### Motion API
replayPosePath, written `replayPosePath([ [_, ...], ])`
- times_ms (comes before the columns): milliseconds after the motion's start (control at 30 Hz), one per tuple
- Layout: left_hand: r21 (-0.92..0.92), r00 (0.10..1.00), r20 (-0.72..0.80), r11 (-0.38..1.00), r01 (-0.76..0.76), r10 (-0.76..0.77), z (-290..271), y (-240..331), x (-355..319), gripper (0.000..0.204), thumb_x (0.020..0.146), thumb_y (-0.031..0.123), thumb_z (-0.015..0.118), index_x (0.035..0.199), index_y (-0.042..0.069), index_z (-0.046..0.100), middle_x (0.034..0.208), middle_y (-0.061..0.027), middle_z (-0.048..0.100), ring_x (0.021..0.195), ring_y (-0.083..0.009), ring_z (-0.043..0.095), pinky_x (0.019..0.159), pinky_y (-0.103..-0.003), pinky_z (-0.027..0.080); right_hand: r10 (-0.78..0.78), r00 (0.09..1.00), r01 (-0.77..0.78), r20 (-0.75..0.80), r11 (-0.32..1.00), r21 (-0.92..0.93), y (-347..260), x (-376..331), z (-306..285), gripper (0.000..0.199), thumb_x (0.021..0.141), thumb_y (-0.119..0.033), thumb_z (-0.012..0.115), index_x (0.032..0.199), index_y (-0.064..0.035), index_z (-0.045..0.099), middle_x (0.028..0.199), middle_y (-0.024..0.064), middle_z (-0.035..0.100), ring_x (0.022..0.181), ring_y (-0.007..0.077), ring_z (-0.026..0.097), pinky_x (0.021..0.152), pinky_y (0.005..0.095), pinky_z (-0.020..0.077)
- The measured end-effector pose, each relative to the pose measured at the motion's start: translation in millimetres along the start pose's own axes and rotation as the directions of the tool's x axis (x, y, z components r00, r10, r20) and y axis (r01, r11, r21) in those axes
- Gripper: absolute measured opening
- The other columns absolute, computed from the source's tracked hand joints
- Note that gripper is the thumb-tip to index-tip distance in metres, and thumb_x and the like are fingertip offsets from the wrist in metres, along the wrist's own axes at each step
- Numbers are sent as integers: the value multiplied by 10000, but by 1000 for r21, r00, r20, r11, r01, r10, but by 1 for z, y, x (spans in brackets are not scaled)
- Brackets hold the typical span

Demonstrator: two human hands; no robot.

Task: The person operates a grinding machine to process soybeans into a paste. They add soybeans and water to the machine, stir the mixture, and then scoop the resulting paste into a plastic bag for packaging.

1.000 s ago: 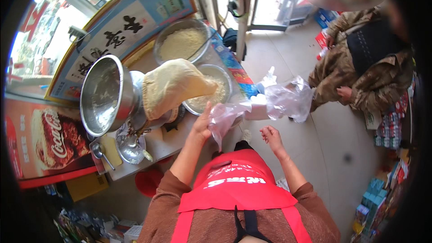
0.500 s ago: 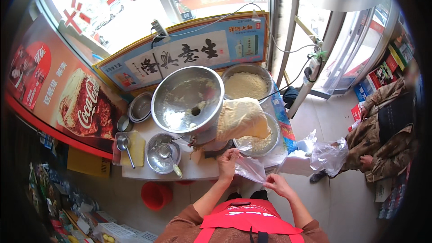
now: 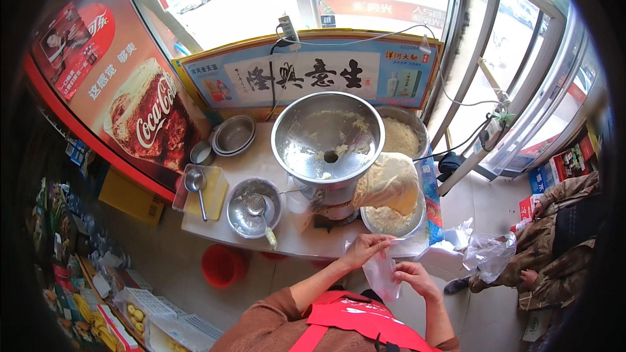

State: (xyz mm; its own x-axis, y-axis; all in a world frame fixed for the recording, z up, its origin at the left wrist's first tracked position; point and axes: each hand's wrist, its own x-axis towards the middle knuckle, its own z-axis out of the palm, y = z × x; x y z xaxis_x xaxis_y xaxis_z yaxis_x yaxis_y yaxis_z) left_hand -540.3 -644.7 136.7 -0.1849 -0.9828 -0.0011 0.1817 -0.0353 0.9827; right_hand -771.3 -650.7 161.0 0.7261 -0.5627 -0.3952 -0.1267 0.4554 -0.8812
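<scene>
A thin clear plastic bag [image 3: 379, 275] hangs between my two hands, over the front of my red apron. My left hand [image 3: 366, 249] pinches its upper edge by the table's front edge. Lower and to the right, my right hand [image 3: 415, 278] has its fingers closed on the bag's other side. Just beyond them stands a metal bowl of pale crumbly pulp [image 3: 391, 220]. A cloth sleeve [image 3: 389, 182] droops over that bowl from a machine topped by a wide steel funnel [image 3: 301, 146], whose inside is smeared with white residue.
On the table's left are a bowl with a skimmer [image 3: 255, 205], a ladle [image 3: 195, 182] on a yellow-bottomed tray, and stacked bowls [image 3: 234, 135]. A red bucket [image 3: 223, 266] stands below. At right, a person [image 3: 554, 234] is near a crumpled plastic bag [image 3: 490, 251].
My view has turned, so the table sits further right in it. Both hands still grip the bag, which now hangs more upright between them, and my right hand has come higher relative to it.
</scene>
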Motion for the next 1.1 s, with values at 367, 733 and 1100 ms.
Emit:
replayPosePath([
  [367,653,977,-207,738,172,-44,29,-8,-44,316,768,336,748,887,62,647,777,-74,571,800,-241,595,738,-366,463,222,860,-277,-460,959,-54,29,-47,13,191,889,-167,664,819,-39,540,643,-14,557,487,50,505,410,206,370],
  [733,53,870,225,897,439,-439,39,-76,-82,273,817,204,724,696,29,552,624,44,493,618,-42,434,539,-249,371,327,900,-305,-287,945,119,57,-56,19,107,876,-50,585,817,-60,496,657,22,583,514,84,569,416,203,426],
  [1100,868,959,38,465,-171,282,-4,-38,-104,388,760,184,678,1134,93,624,1312,-121,507,1293,-336,351,1082,-499,233,142,962,-238,-234,853,-465,7,31,19,118,814,12,535,790,-41,432,605,7,457,532,85,491,464,266,364],
])
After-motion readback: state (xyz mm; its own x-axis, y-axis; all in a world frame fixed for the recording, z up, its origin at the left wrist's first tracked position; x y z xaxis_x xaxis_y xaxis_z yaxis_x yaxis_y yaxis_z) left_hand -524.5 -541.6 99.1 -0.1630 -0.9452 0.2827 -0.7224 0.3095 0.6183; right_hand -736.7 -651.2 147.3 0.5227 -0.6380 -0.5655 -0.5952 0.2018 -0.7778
